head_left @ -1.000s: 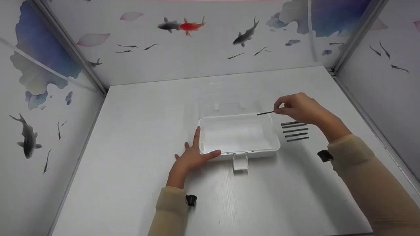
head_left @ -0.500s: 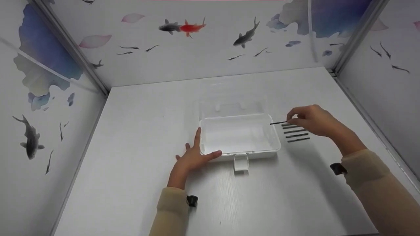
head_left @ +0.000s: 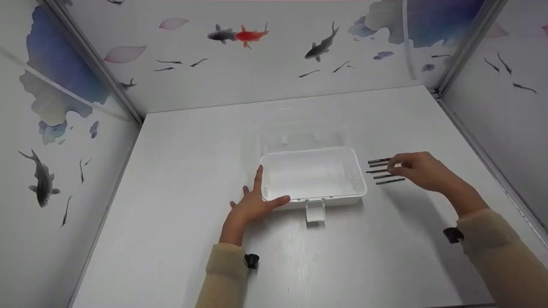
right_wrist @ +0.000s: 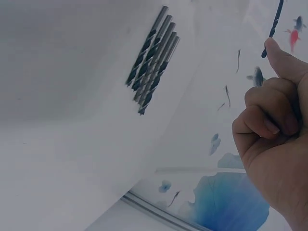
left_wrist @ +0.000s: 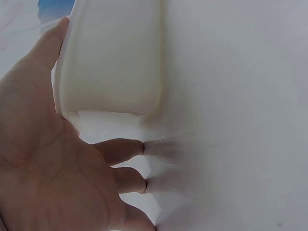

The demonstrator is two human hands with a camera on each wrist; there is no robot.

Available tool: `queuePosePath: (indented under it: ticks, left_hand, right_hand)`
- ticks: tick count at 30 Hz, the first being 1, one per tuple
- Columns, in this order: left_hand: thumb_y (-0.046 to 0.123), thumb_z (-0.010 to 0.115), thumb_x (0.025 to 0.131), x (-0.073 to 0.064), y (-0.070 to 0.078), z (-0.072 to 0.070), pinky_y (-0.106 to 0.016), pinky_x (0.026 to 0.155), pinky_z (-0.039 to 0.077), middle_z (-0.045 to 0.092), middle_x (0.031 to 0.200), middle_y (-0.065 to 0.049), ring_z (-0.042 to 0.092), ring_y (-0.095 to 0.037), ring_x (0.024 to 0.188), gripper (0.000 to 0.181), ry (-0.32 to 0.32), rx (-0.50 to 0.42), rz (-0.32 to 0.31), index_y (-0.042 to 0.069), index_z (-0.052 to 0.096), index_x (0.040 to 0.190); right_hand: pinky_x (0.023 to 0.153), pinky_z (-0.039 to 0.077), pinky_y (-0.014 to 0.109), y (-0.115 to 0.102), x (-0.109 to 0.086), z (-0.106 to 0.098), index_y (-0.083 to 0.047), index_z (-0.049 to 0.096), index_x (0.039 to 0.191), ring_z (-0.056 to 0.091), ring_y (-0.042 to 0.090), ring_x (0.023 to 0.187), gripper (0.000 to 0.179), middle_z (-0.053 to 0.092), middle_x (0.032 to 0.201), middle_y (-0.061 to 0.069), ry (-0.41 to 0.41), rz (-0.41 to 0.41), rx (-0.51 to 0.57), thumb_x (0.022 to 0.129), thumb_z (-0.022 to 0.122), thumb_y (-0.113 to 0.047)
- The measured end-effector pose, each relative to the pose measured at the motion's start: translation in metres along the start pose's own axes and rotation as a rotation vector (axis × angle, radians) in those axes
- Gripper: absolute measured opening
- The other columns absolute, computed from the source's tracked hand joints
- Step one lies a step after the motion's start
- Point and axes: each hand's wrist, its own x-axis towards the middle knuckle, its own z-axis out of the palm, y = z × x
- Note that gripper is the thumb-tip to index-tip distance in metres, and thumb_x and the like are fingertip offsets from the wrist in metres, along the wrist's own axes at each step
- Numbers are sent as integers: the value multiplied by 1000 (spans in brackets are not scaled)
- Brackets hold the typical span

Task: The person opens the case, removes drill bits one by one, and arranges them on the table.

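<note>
My right hand [head_left: 419, 169] pinches a thin dark drill bit [right_wrist: 275, 21] between thumb and index finger, its other fingers curled in. It hovers over several drill bits [right_wrist: 153, 62] lying side by side to the right of a white plastic box [head_left: 308, 173]. Silver shanks and dark twisted flutes show on them in the right wrist view. My left hand [head_left: 250, 205] rests against the box's near left corner with its fingers spread, thumb along the front rim, index finger along the left side. In the left wrist view, other fingertips touch the table beside the box [left_wrist: 115, 57].
The box's clear lid [head_left: 302, 137] lies folded back behind it. A white latch [head_left: 315, 211] hangs down from the front rim. White panels printed with fish [head_left: 322, 42] enclose the white table [head_left: 184, 171] at the back and sides.
My right hand has moved right and toward me with the drill bit, from above the box's far right corner to over the row of bits. My left hand has stayed at the box.
</note>
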Motion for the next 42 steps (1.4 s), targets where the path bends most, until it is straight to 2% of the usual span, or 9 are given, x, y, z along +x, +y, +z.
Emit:
queuePosePath:
  ticks: [4, 7, 14, 19, 24, 31, 42]
  left_hand:
    - [89, 72, 74, 1, 1, 0, -81, 124, -5, 35, 173, -16, 1, -40, 168, 132, -3, 0, 3, 50, -13, 167]
    - [89, 71, 74, 1, 1, 1, -81, 123, -5, 36, 173, -16, 1, -41, 168, 132, -3, -1, 8, 49, -12, 168]
    - [90, 71, 73, -1, 0, 0, -82, 123, -5, 36, 172, -17, 3, -42, 168, 132, 1, 0, 5, 49, -13, 167]
    - [89, 71, 74, -2, 1, 0, -82, 123, -5, 36, 172, -19, 3, -41, 168, 131, 4, 5, 5, 49, -12, 168]
    - [87, 72, 75, -1, 0, 0, -81, 123, -7, 37, 172, -16, 0, -40, 168, 131, 1, -22, 9, 48, -12, 168]
    - [90, 71, 72, -2, -1, 0, -81, 123, -6, 37, 172, -15, 0, -39, 169, 133, 1, -29, 15, 47, -11, 169]
    - [91, 70, 72, -2, 0, -2, -82, 123, -4, 36, 173, -16, 3, -40, 168, 132, 3, -4, 12, 51, -14, 167]
  right_hand:
    - [60, 42, 31, 15, -5, 7, -15, 73, 119, 52, 17, 74, 24, 68, 85, 7, 1, 28, 21, 107, 66, -35]
    - [57, 41, 30, 26, -8, 14, -16, 74, 118, 48, 15, 70, 24, 60, 78, 3, 4, 40, 21, 106, 66, -36]
    - [62, 46, 29, 44, -11, 25, -15, 75, 117, 52, 15, 78, 25, 68, 91, 7, -5, 39, 52, 105, 68, -36]
    - [62, 45, 28, 51, -10, 26, -15, 75, 115, 51, 14, 77, 23, 67, 89, 7, -24, 60, 71, 104, 70, -35]
    - [65, 45, 29, 54, -7, 28, -16, 75, 115, 53, 18, 84, 22, 69, 98, 6, -54, 71, 58, 104, 70, -34]
    - [62, 43, 30, 58, -6, 31, -17, 76, 113, 51, 19, 82, 17, 64, 93, 5, -73, 85, 55, 104, 70, -30]
    - [64, 44, 30, 66, -2, 30, -16, 75, 116, 53, 19, 85, 18, 67, 98, 6, -68, 80, 1, 104, 70, -27]
